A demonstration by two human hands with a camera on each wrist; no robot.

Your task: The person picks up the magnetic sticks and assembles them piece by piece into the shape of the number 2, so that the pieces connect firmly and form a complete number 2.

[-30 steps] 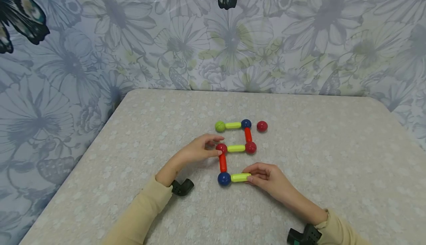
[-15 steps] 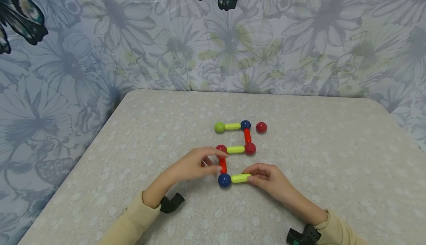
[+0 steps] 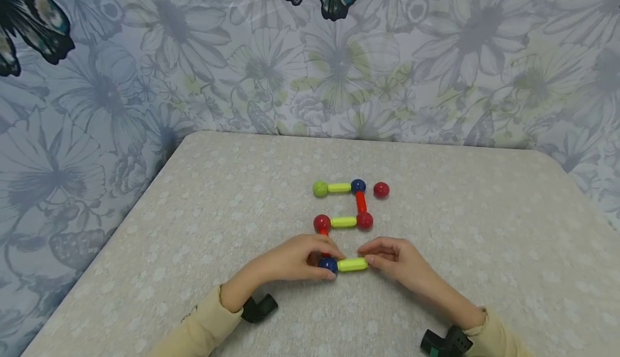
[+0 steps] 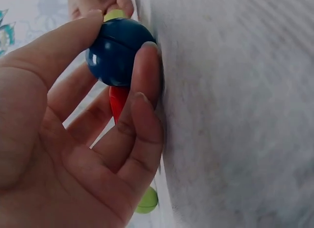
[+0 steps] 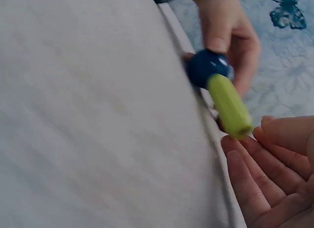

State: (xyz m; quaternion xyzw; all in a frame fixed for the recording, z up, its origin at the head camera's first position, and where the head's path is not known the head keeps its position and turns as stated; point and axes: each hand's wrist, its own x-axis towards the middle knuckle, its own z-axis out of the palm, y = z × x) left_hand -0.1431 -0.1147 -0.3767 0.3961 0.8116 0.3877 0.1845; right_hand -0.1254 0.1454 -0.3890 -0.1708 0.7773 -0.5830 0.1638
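Observation:
My left hand (image 3: pixel 295 260) curls round the near blue ball (image 4: pixel 117 51), thumb on one side and fingers on the other. From that ball a yellow-green magnetic rod (image 3: pixel 352 264) points right, and a red rod (image 4: pixel 117 101) runs back from it, partly covered by my fingers. My right hand (image 3: pixel 399 263) is beside the rod's free end, its fingers loosely bent. In the right wrist view the rod (image 5: pixel 229 106) shows its bare end near those fingertips, with nothing gripped between them; light contact cannot be ruled out.
The chain zigzags back through a red ball (image 3: pixel 322 223), another red ball (image 3: pixel 365 221) and a blue ball (image 3: pixel 358 186) to a green ball (image 3: pixel 320 188). A loose red ball (image 3: pixel 381 190) lies right of it. Patterned wall behind the table (image 3: pixel 242 184).
My left hand has come from the left red ball down the red rod to the near blue ball, which it now grips. The right fingers have come off the yellow-green rod's end.

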